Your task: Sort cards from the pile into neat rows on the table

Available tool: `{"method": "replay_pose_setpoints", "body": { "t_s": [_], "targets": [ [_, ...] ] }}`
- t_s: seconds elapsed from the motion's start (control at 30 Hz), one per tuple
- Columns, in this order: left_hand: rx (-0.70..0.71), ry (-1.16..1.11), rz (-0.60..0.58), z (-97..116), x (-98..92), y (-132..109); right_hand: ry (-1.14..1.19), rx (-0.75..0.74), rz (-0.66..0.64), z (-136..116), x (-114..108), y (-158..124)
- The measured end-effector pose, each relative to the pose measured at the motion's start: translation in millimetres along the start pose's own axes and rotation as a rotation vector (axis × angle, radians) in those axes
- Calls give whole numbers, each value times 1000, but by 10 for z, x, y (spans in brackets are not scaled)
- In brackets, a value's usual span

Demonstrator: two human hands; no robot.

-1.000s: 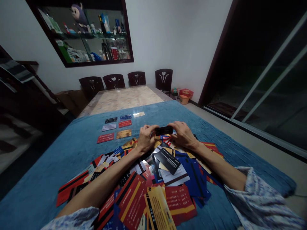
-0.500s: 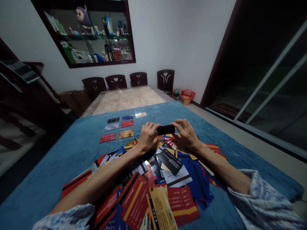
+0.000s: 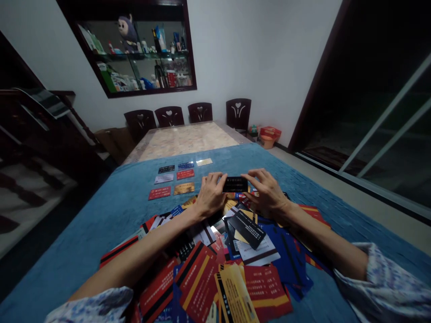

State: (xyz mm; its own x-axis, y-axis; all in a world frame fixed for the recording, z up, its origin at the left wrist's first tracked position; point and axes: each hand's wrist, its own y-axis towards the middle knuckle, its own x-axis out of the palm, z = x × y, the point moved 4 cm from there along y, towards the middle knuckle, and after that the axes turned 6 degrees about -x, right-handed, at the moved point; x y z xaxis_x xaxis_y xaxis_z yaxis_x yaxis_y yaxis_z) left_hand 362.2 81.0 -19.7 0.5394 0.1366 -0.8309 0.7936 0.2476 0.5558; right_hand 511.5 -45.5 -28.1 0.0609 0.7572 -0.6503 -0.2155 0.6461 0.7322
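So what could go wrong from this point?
The black card, held near its ends by the left hand and right hand, might slip into the pile, where a second black card lies near the top. The left forearm crosses the pile and could disturb it. The left hand is near the laid-out gold card and may nudge it.

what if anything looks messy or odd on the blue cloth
The near pile of cards looks messy: they overlap at many angles, some face down, unlike the seven cards laid apart in rough rows beyond. No spill or damage shows.
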Motion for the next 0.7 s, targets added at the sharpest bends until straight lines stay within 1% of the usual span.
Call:
{"method": "replay_pose_setpoints", "body": {
  "t_s": [0.17,0.3,0.47,0.7],
  "targets": [
    [7,36,3,-83,-26,-30,36,-20,-37,-40,14,73],
    [18,60,-30,-152,-54,-62,51,-63,-68,-51,42,138],
    [1,81,-62,-275,-93,-120,92,-90,-139,-68,120,260],
    [-44,114,-175,-489,-205,-186,162,-123,-232,-132,302,496]
  ]
}}
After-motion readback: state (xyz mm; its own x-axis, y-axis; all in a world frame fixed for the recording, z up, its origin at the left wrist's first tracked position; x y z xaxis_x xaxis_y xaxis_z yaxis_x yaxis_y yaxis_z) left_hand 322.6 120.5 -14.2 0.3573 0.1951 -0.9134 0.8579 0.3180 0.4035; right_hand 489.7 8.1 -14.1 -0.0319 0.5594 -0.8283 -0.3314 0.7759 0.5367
